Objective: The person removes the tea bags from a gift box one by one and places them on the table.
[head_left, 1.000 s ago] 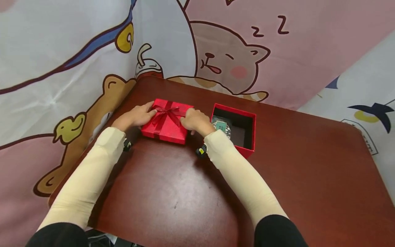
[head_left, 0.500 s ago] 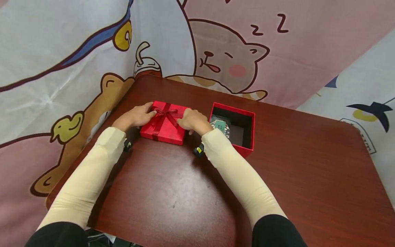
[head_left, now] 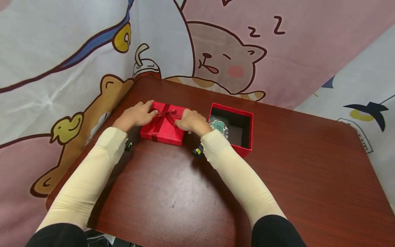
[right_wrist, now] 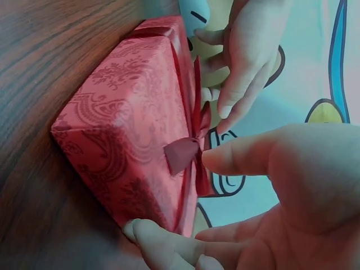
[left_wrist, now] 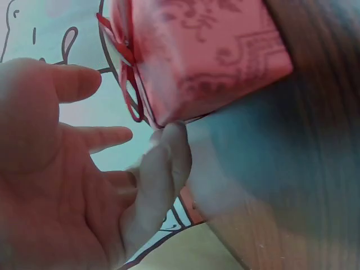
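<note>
A red gift box lid (head_left: 165, 127) with a dark red ribbon bow (right_wrist: 188, 152) lies on the brown table. My left hand (head_left: 136, 116) is at its left side, thumb over the top near the bow. In the left wrist view, the left fingertips (left_wrist: 174, 132) are right at a corner of the lid. At the right side, my right hand (head_left: 192, 121) holds the lid, with its thumb (right_wrist: 225, 157) at the bow and fingers (right_wrist: 149, 230) at the lower corner. Right of it stands the open red box (head_left: 248, 137), black inside.
Inside the box is a round patterned item with a teal label (head_left: 218, 126), partly hidden behind the right sleeve (head_left: 237, 171). A cartoon-printed cloth (head_left: 172, 37) hangs behind and left of the table (head_left: 308, 164).
The right hand has shifted very slightly left along the lid. The left hand stays by the lid's left side; the lid and box hold nearly the same places, with a small camera shift.
</note>
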### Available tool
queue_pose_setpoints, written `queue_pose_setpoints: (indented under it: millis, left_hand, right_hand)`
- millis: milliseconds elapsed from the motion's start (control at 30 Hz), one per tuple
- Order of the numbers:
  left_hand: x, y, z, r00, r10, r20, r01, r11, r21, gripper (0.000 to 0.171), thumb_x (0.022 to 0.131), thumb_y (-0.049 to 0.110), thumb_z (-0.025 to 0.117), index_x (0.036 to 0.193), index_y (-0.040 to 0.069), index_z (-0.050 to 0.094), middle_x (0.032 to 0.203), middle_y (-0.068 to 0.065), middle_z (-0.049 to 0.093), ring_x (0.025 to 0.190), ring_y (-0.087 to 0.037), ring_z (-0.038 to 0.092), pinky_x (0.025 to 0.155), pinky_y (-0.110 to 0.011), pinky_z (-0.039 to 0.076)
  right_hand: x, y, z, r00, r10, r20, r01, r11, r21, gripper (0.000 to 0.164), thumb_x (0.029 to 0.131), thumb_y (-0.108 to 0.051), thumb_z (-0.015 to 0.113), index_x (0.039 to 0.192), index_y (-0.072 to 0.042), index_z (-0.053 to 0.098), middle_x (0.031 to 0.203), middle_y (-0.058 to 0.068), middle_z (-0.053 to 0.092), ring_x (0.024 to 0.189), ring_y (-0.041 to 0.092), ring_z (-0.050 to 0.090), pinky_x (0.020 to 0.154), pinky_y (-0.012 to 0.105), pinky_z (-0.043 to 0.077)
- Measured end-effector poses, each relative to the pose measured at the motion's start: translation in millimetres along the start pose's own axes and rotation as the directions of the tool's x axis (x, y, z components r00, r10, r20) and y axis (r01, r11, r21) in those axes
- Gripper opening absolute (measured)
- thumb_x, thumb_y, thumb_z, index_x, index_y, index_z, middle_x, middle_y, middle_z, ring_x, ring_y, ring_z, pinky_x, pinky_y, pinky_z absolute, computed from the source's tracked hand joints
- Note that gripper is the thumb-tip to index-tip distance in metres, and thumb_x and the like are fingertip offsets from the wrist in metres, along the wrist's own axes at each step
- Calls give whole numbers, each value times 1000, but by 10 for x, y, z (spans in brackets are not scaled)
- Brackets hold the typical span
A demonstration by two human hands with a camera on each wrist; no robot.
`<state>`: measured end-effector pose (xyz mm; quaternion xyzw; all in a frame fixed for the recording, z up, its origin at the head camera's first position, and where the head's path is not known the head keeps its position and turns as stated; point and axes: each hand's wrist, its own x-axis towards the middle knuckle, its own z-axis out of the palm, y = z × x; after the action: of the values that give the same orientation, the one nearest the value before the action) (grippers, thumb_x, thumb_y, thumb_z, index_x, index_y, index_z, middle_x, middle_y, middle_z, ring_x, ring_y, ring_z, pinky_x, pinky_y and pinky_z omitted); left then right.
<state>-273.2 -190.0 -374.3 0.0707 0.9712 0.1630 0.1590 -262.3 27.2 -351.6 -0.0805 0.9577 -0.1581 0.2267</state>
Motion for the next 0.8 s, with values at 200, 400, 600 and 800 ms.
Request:
queue_pose_setpoints:
  millis: [200, 400, 600, 800]
  left_hand:
    - [-52, 85, -39, 1000, -13, -28, 13, 1000, 16, 68, 102, 43, 38, 158, 11, 18, 149, -32, 28, 133, -51, 38, 100, -65, 37]
    - [-63, 158, -44, 999, 18, -46, -18, 1000, 19, 66, 103, 45, 38, 158, 13, 21, 146, -30, 32, 128, -50, 45, 98, -64, 39]
    - [-79, 215, -60, 998, 35, -46, -34, 999, 27, 64, 103, 44, 37, 158, 14, 23, 147, -28, 32, 132, -47, 41, 99, -64, 38]
    - [-133, 341, -87, 995, 68, -73, -67, 998, 22, 63, 102, 42, 41, 158, 17, 24, 145, -25, 36, 128, -44, 46, 95, -62, 42]
  right_hand:
    - [-72, 14, -56, 1000, -24, 7, 24, 999, 33, 32, 96, -41, 58, 98, -9, 56, 74, 6, 63, 76, 24, 72, 63, 33, 46]
    - [-164, 62, -132, 998, -59, -11, 60, 996, 72, 47, 95, -43, 58, 123, -6, 53, 75, 10, 67, 77, 28, 71, 66, 36, 47]
    - [-238, 98, -172, 991, -107, -85, 112, 992, 64, 62, 94, -43, 57, 143, -6, 47, 112, 10, 68, 91, 25, 67, 78, 40, 51]
    - [-341, 126, -207, 971, -161, -177, 176, 982, 71, 57, 94, -39, 59, 139, -5, 53, 118, 9, 66, 95, 23, 64, 80, 42, 53]
